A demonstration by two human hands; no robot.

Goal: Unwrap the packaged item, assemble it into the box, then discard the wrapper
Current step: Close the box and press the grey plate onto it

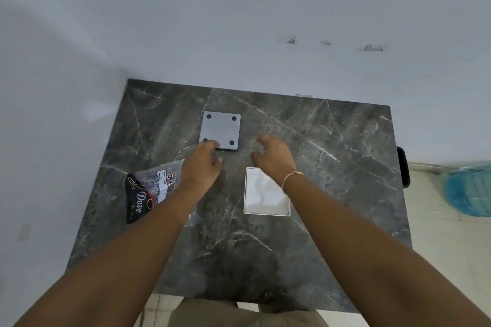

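A flat gray plate (220, 131) with four dark holes, one near each corner, lies flat on the dark marble counter (332, 156), toward 12 o'clock from the middle. It is almost square, a little longer from near to far, and its edges run nearly straight with the counter edges. The left hand (203, 164) reaches out over it, and its fingers (211, 145) cover the plate's near left corner; I cannot tell if they press on it or grip it. The right hand (273, 159) is at 3 o'clock from the plate, not touching it, with its fingers (265, 139) curled loosely and spread, holding nothing. A thin red and white string band (291, 176) goes around the right wrist. A white box (261, 203) sits open at 5 o'clock from the plate, partly under the right wrist, its long side running near to far; only white shows inside it. A shiny wrapper (148, 191) with dark print and the word Dove lies at 8 o'clock, partly under the left arm. Behind the counter is a pale wall (212, 21) with a few gray patches. A blue thing (470, 191) shows on the floor at the far right.
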